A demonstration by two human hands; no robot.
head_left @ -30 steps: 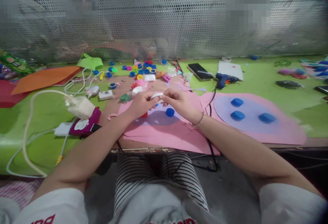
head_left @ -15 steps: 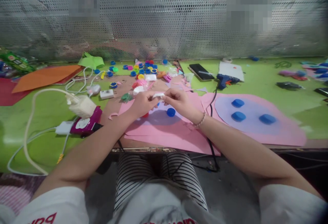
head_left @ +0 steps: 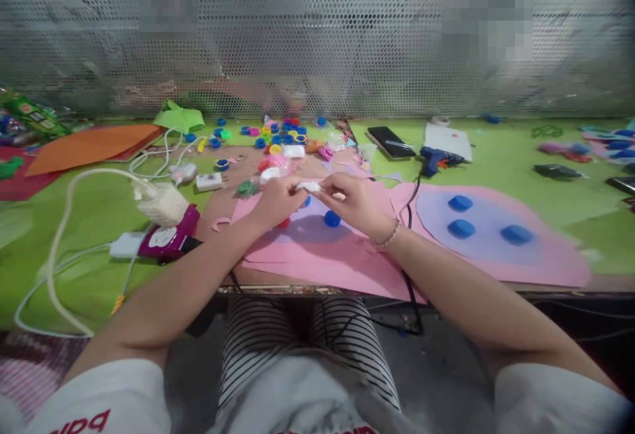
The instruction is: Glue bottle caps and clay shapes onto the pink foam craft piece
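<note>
A small white piece (head_left: 308, 186) is pinched between my two hands, above a pink sheet (head_left: 317, 267) with a lavender paper shape on it. My left hand (head_left: 278, 201) grips its left end, and my right hand (head_left: 353, 201) has fingertips closed on its right end. What the piece is cannot be made out. Just below my right hand a blue cap (head_left: 332, 218) lies on the lavender shape. Part of a red cap (head_left: 283, 223) shows beside my left hand. To the right, three blue caps sit on another lavender shape (head_left: 489, 212) over pink paper.
Several coloured caps (head_left: 288, 138) lie behind my hands. A black phone (head_left: 391, 141) and a blue glue gun (head_left: 439, 157) are at the back right. A purple power strip (head_left: 169, 239) with white cables stands at the left. A black cable (head_left: 409, 216) runs over the front edge.
My right fingers have shifted slightly at the white piece, and more of a blue cap shows under my hands. The view has moved a little.
</note>
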